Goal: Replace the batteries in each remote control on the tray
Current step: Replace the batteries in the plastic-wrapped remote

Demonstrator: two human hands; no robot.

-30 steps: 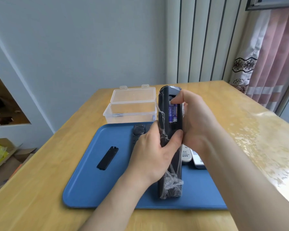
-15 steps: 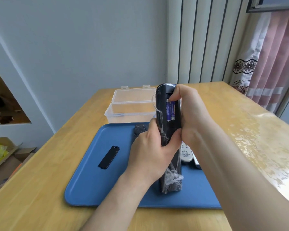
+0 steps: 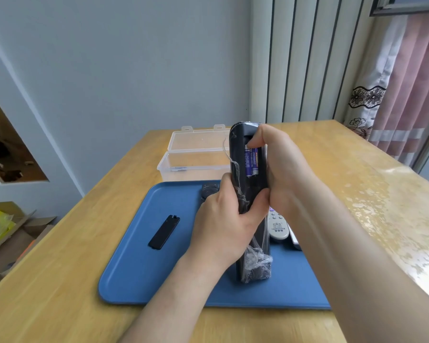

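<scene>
A long black remote (image 3: 238, 154), partly wrapped in clear film, stands upright above the blue tray (image 3: 144, 273) with its back toward me. Its battery bay is open and purple batteries (image 3: 251, 161) sit inside. My left hand (image 3: 223, 224) grips the remote's middle from the left. My right hand (image 3: 282, 169) holds its upper right side, one fingertip pressing on the top end of the batteries. The black battery cover (image 3: 164, 232) lies loose on the tray's left half. A white remote (image 3: 278, 225) lies on the tray behind the black one, largely hidden by my hands.
A clear plastic box (image 3: 196, 159) with its lid open stands on the wooden table beyond the tray. A dark remote's round pad (image 3: 209, 190) shows at the tray's far edge. Cardboard boxes (image 3: 13, 233) sit on the floor at left. Curtains hang at right.
Both hands and the black remote have shifted slightly. My right fingertip has stayed at the top end of the batteries in the bay.
</scene>
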